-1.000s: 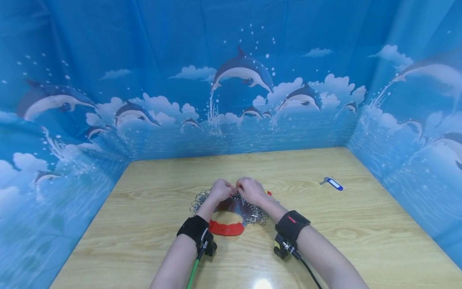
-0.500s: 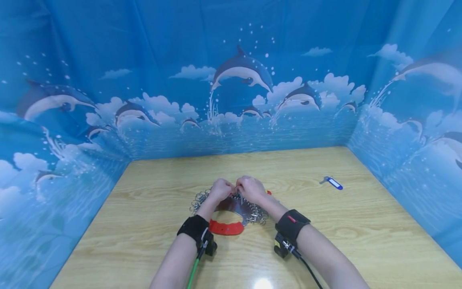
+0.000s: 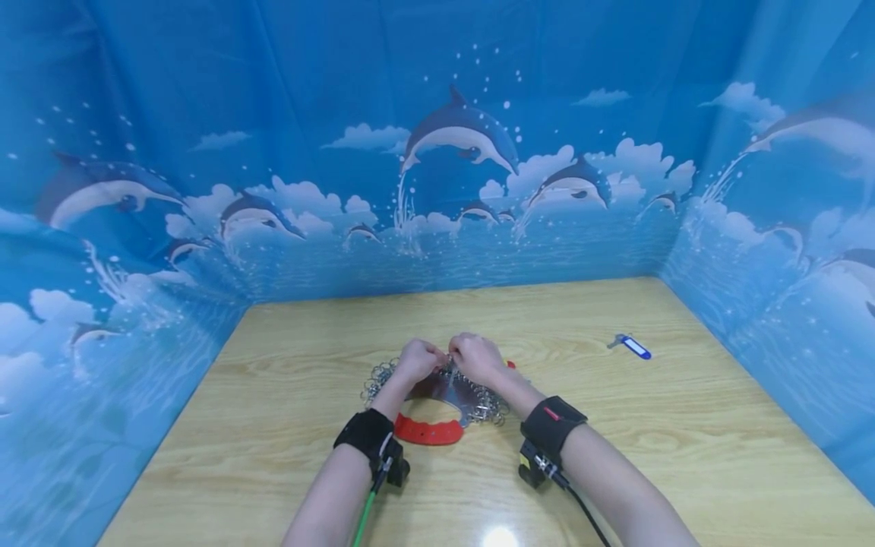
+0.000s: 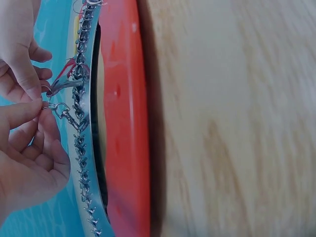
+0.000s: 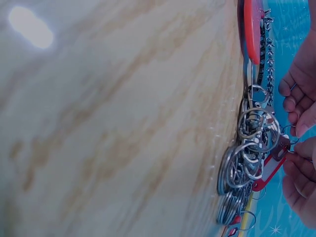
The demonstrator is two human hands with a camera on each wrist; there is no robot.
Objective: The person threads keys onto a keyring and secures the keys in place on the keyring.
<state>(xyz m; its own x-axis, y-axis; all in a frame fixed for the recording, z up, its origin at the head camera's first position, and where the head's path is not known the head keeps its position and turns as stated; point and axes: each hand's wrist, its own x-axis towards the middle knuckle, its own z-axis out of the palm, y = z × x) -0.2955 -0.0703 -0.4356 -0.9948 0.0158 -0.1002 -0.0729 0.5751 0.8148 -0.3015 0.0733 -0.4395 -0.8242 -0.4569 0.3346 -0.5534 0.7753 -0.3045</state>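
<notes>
A metal plate [image 3: 437,389] with a red handle [image 3: 429,431] lies on the table, its curved edge lined with many small rings [image 5: 253,128]. Over its far edge both hands meet, fingertips almost touching. My left hand [image 3: 418,359] pinches a small split ring [image 4: 49,105], which links to the short chain [image 4: 69,117] on the plate. My right hand [image 3: 475,358] pinches the wire ring of a key [image 4: 66,85] with a red-framed tag [image 5: 269,173]. In the right wrist view the tag hangs below the fingertips. Whether the two rings are linked, I cannot tell.
A key with a blue tag [image 3: 636,347] lies toward the table's back right. Another red piece [image 3: 510,365] shows just past my right hand. A blue dolphin-print curtain [image 3: 451,251] closes off the back and sides of the wooden table [image 3: 294,342].
Both hands stay at the same spot above the plate's far edge. Between them, the hanging key has swung slightly to the left and shows more plainly.
</notes>
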